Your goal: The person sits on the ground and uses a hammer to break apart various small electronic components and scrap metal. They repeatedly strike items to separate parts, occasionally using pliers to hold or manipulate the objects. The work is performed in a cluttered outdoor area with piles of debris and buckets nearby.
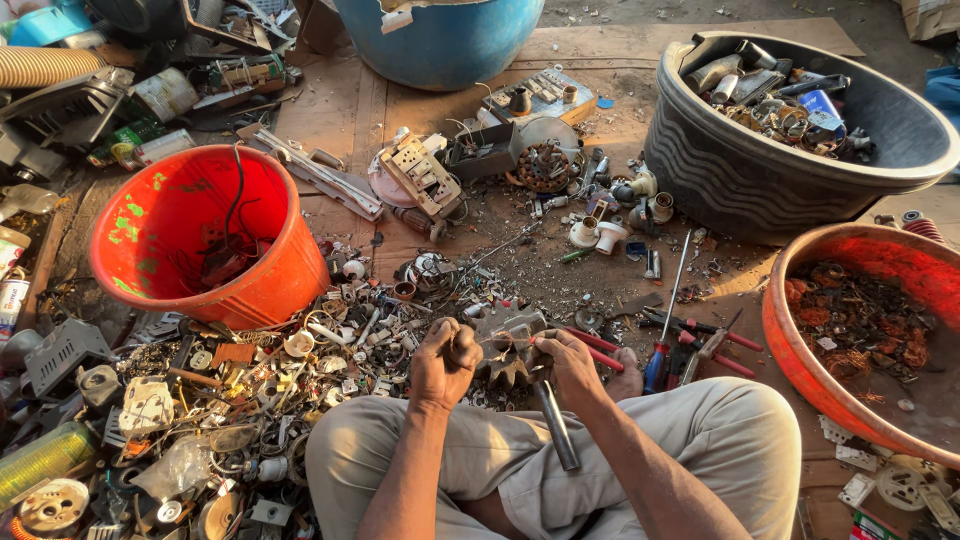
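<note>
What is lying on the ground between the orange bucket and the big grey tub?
In the head view, between the orange bucket and the grey tub lie a white switch plate, a round motor winding, white lamp holders and small scraps.

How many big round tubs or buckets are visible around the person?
4: an orange bucket at left, a blue tub at top centre, a dark grey tub at upper right, an orange tub at right. None seems hidden.
</note>
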